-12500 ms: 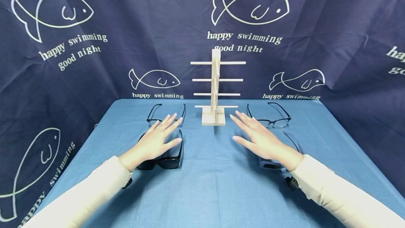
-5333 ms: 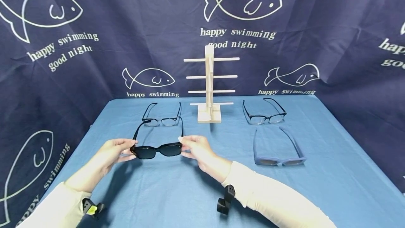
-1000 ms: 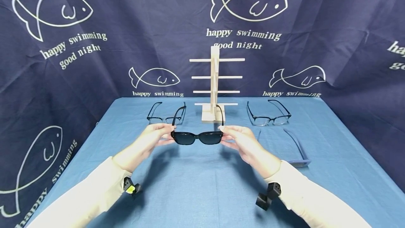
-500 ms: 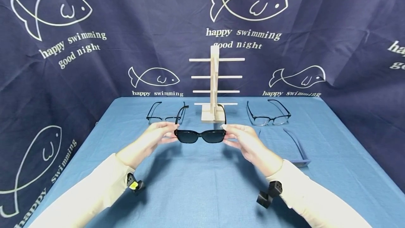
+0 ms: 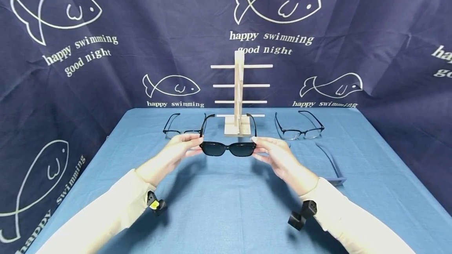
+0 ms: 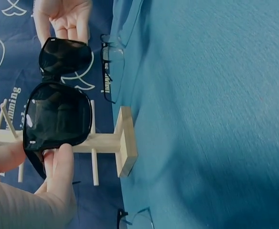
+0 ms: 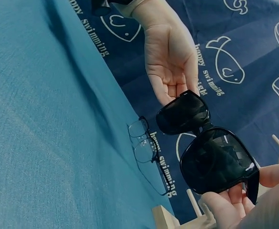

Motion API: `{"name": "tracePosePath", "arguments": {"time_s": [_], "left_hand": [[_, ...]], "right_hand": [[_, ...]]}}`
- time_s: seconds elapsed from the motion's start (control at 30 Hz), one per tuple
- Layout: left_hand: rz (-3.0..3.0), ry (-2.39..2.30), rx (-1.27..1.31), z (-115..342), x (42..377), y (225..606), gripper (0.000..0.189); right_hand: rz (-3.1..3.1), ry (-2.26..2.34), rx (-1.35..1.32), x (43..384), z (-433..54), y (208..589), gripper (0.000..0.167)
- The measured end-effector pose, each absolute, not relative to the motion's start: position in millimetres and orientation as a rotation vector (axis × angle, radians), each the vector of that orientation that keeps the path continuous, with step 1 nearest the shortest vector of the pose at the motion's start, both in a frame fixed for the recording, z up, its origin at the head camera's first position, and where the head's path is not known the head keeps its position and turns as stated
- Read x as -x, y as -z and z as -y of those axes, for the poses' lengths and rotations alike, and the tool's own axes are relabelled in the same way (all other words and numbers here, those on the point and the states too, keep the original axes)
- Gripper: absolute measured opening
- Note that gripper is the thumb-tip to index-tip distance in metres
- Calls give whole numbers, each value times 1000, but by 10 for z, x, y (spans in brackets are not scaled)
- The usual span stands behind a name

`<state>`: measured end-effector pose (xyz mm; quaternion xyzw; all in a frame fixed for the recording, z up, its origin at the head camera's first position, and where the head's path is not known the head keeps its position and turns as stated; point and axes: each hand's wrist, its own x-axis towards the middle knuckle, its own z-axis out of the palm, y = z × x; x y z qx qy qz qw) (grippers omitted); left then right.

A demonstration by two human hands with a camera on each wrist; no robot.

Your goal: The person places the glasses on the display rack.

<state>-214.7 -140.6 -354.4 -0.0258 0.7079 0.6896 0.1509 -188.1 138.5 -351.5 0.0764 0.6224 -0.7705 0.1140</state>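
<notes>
Black sunglasses (image 5: 227,149) with dark lenses hang above the blue cloth, temples unfolded and pointing away toward the stand. My left hand (image 5: 180,150) pinches their left hinge corner between thumb and fingers. At the opposite corner, my right hand (image 5: 277,154) pinches the frame in the same way. Just beyond them rises a wooden display stand (image 5: 239,89) with several crosswise rods, none bearing glasses. In the left wrist view the sunglasses (image 6: 58,114) overlap the stand's post (image 6: 106,143). The right wrist view shows both lenses (image 7: 218,160) between the two hands.
Clear-lens black-framed glasses (image 5: 181,131) lie at the back left, another such pair (image 5: 301,133) at the back right. Blue-framed sunglasses (image 5: 335,179) lie at the right, partly hidden by the right arm. A dark fish-print curtain (image 5: 176,42) hangs behind the table (image 5: 233,214).
Earlier, both hands were spread and holding nothing; later they held the black sunglasses at the left. Since then the sunglasses have moved right and, in the last second, slightly farther toward the stand.
</notes>
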Motion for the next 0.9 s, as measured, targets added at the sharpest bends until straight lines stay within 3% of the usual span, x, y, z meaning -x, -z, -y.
{"name": "tracePosePath", "arguments": {"time_s": [0.3, 0.43, 0.53, 0.73, 0.9], "left_hand": [[-2051, -2030, 57, 1336, 2175, 3555, 46], [-2051, -2048, 69, 1308, 2200, 3546, 46], [-2055, -2046, 93, 1291, 2209, 3536, 46], [-2062, -2038, 99, 1268, 2225, 3530, 47], [-2052, -2045, 112, 1239, 2231, 3518, 47]], "right_hand": [[-1759, 2301, -231, 1908, -1431, 3487, 6], [-1719, 2320, -230, 1922, -1454, 3474, 14], [-1708, 2325, -230, 1922, -1458, 3461, 8], [-1703, 2342, -211, 1912, -1453, 3450, 18], [-1739, 2345, -198, 1929, -1449, 3441, 40]]}}
